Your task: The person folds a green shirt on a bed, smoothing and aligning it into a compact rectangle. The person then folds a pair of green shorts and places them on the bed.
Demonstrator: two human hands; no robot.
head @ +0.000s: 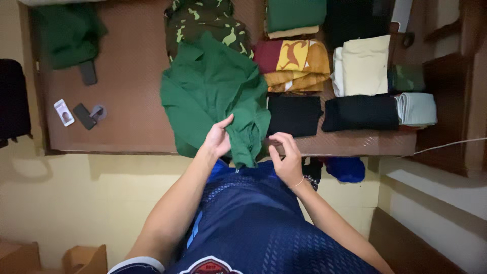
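Green shirt (213, 91): its lower fold hangs below the wooden platform (127, 76) edge, between the left hand (219, 138) and right hand (285, 158); the left hand's fingertips are buried in the cloth, so the pinch itself cannot be seen. The camouflage garment (203, 20), beyond the grip, is partly covered by the shirt and cut by the top edge. The folded dark item (355, 20), far right of the grip, is too dim to identify. The small card (64, 112), far left, is too small to read.
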